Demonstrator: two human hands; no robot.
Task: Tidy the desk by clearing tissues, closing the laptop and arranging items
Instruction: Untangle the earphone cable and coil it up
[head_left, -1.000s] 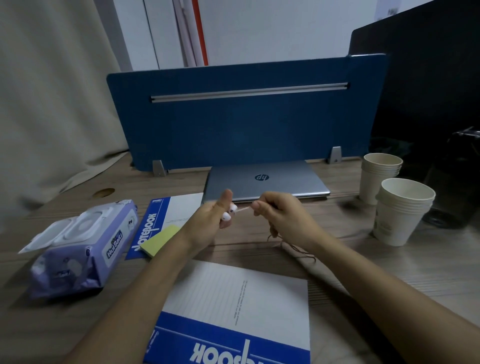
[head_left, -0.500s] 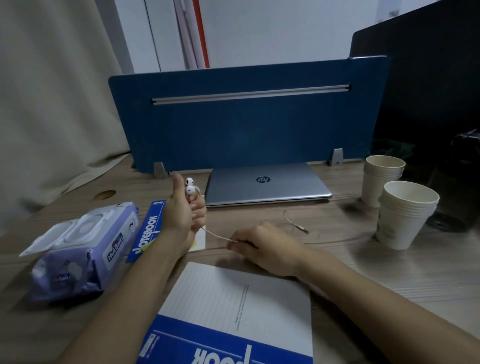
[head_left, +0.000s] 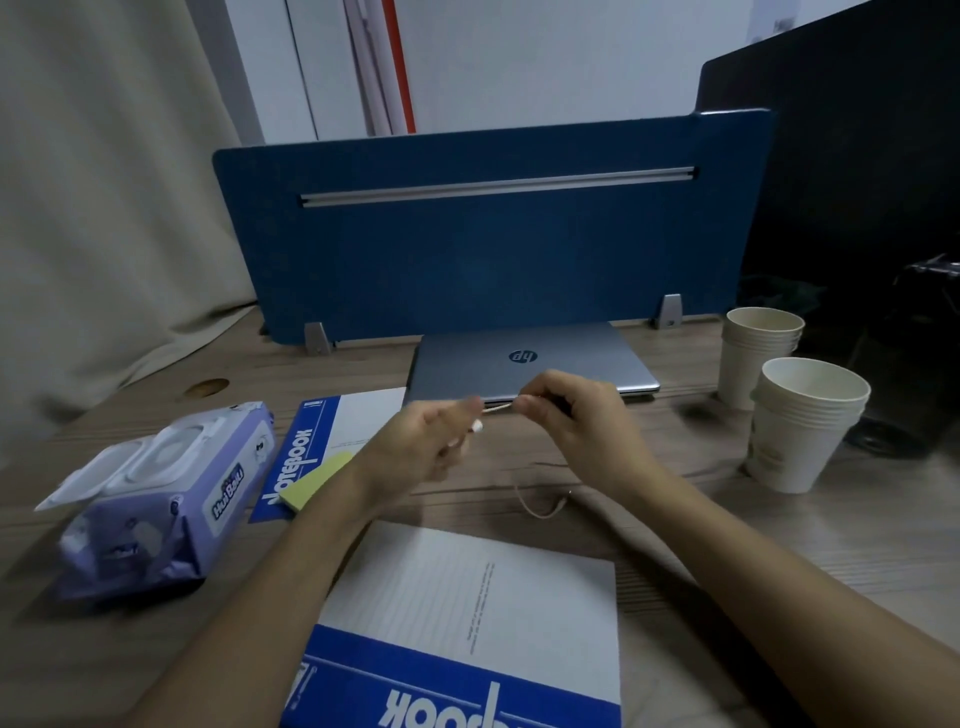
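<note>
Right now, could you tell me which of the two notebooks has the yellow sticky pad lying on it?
The far notebook, beside the wet-wipes pack; the sticky pad overlaps its blue edge. The near notebook carries nothing.

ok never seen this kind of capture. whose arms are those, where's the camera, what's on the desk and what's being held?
No robot here: the arms belong to a person wearing a wide-angle camera on the head, looking down at the desk. The left hand and right hand hold a white earphone cable stretched between them; its tail hangs down to the desk. Lying around: a closed laptop, two notebooks, yellow sticky notes, a wet-wipes pack with its lid open, and two stacks of paper cups.
</note>
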